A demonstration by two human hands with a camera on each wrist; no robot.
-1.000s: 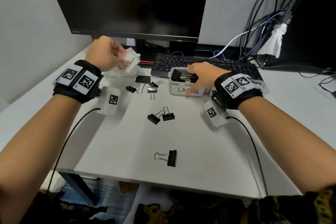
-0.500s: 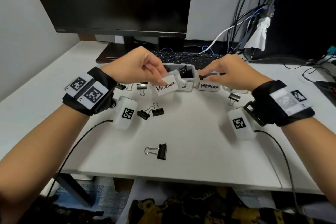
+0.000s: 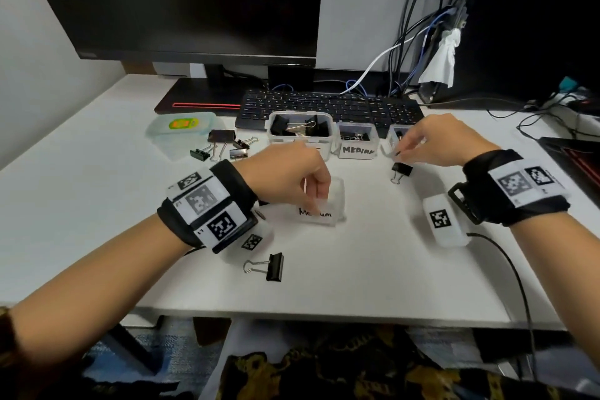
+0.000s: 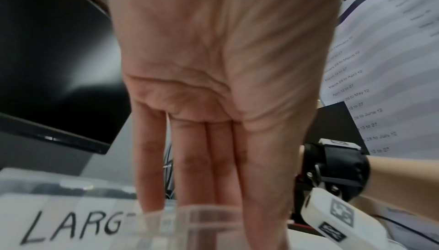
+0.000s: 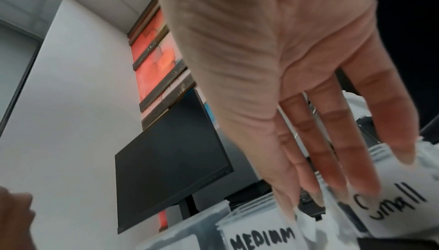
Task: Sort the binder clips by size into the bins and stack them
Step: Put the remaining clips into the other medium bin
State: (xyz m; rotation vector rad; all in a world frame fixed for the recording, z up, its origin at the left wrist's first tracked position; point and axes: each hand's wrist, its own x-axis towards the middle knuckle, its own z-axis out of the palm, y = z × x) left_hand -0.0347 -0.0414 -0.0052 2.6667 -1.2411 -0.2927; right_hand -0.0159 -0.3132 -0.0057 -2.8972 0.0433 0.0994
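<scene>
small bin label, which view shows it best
Right wrist view: the label "Small" reads clearly beside the fingertips. In the head view the right hand covers the small bin, hiding its label. The left wrist view misses it.

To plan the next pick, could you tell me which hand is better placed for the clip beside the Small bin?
Right: the right hand is next to that clip, while the left hand holds the Medium bin.

Black wrist straps [image 3: 238, 191] bearing white, apparently blurred, square-code tags [image 3: 207, 204].
</scene>
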